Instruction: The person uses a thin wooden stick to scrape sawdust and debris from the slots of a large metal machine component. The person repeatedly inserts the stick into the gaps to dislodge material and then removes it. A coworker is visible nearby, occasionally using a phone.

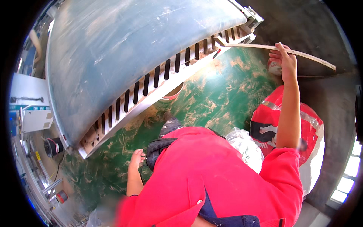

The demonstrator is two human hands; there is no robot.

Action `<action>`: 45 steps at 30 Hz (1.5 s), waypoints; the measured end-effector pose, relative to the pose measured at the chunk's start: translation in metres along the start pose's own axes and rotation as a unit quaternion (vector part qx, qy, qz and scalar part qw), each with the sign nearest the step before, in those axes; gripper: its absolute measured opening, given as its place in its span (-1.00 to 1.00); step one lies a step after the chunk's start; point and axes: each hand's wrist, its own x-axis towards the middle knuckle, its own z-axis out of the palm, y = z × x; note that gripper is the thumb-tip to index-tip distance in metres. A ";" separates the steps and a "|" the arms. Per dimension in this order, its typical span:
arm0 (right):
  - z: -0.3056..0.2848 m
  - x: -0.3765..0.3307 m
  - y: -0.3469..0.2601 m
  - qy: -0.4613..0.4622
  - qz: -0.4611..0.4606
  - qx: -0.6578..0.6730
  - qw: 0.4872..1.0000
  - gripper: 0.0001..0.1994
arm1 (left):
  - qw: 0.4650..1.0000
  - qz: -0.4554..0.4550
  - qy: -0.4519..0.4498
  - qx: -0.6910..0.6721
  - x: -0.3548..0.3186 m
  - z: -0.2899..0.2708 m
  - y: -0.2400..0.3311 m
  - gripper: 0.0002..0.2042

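Note:
My right hand point(283, 58) is raised at the upper right, its fingers closed round a long, thin, pale strip point(310, 57) that looks like wood. The strip reaches left to the slotted metal edge point(150, 85) of a wide grey-blue belt table point(124, 49), where a short pale piece point(221, 41) shows at its end. Whether the two are joined I cannot tell. Just below that end is a small red and black thing point(216, 53). My left hand point(137, 158) hangs low at my left side, fingers slightly bent and apart, with nothing seen in it.
Dusty green floor point(211, 94) lies between me and the table. A bucket point(174, 92) stands partly under the table edge. At the right are a large red and white sack point(312, 128), a clear plastic bag point(245, 147) and a dark wall point(336, 113). A black bucket point(53, 146) stands at the left.

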 end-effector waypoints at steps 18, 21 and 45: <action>-0.006 0.242 0.013 0.007 0.024 -0.136 0.990 -0.55 | 0.989 -0.075 0.099 -0.076 0.010 0.112 0.143 -0.63; -0.010 0.287 0.020 -0.026 0.013 -0.149 0.988 -0.54 | 0.980 -0.083 0.145 -0.111 -0.004 0.175 0.150 -0.62; 0.007 0.398 0.177 -0.242 0.072 -0.050 0.966 -0.64 | 0.927 -0.108 0.217 -0.286 -0.062 0.476 0.157 -0.58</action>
